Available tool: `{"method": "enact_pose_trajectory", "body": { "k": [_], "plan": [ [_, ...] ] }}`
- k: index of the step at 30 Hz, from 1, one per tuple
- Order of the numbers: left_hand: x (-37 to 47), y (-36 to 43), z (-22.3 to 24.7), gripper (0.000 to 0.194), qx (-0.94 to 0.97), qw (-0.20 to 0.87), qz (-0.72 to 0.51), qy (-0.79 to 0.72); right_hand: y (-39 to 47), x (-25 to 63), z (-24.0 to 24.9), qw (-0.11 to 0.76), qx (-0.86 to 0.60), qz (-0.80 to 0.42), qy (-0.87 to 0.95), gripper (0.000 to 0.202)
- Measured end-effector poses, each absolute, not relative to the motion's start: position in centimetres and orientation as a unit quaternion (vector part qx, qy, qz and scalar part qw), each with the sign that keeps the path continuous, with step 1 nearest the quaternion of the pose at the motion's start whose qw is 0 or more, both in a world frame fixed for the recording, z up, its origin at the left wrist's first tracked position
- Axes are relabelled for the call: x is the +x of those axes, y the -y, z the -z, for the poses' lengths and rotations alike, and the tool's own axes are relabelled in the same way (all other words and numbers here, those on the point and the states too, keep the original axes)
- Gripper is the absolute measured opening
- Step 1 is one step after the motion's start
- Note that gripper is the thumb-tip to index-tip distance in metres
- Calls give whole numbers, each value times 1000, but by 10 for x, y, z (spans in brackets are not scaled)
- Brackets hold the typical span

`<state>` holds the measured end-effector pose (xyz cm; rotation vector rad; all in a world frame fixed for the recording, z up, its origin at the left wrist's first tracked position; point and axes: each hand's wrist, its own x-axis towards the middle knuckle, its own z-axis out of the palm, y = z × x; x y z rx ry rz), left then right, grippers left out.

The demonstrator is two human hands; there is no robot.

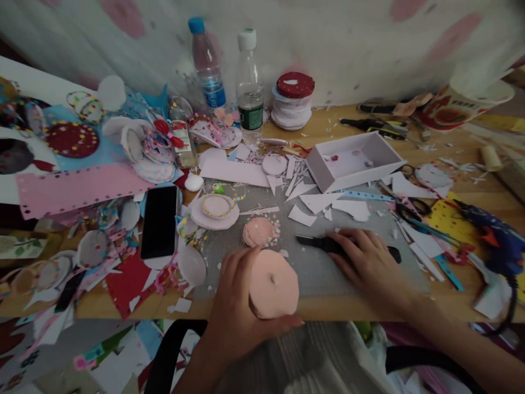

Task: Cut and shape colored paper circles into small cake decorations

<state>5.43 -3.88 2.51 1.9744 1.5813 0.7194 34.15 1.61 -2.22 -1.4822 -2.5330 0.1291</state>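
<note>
My left hand [240, 306] is closed around a peach-coloured disc [274, 284] with uneven, many-sided edges and a small mark at its middle. My right hand [363, 257] curls over the black handle of a utility knife [322, 243], its blade pointing left, on the grey cutting mat [303, 273]. Just beyond the disc lies a smaller stack of peach rounds [259, 231] ringed with little beads. To its left sits a white layered round [215, 210] trimmed with a yellow beaded string.
White paper scraps [322, 202] lie before an open white box [356, 161]. A phone [159, 221] and decorated rounds crowd the left. Two bottles [250, 87] stand at the back. Scissors [414, 210] and a blue glue gun [494, 235] are at right, below a paper cup [459, 106].
</note>
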Motion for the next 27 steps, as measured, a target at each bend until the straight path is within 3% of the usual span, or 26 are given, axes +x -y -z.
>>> {"method": "enact_pose_trajectory", "body": {
  "k": [3, 6, 9, 15, 19, 22, 27],
  "plan": [
    [62, 38, -33, 95, 747, 211, -256, -576, -9, 323, 5, 173, -490, -49, 853, 28],
    [71, 39, -39, 92, 769, 175, -263, -556, 3, 295, -16, 235, -424, -149, 862, 18],
    [78, 40, -42, 89, 781, 187, -283, -524, 11, 267, -26, 226, -383, -227, 867, 35],
    [78, 47, -34, 86, 739, 258, -374, -497, 13, 240, -22, 310, -350, -251, 847, 33],
    [83, 51, -29, 65, 671, 307, -444, -508, 16, 236, -22, 376, -336, -276, 818, 30],
    [87, 50, -28, 61, 635, 348, -473, -502, 18, 234, -22, 379, -348, -268, 815, 29],
    [83, 42, -30, 62, 534, 545, -439, -475, 19, 232, -16, 378, -352, -212, 830, 30]
  ]
}}
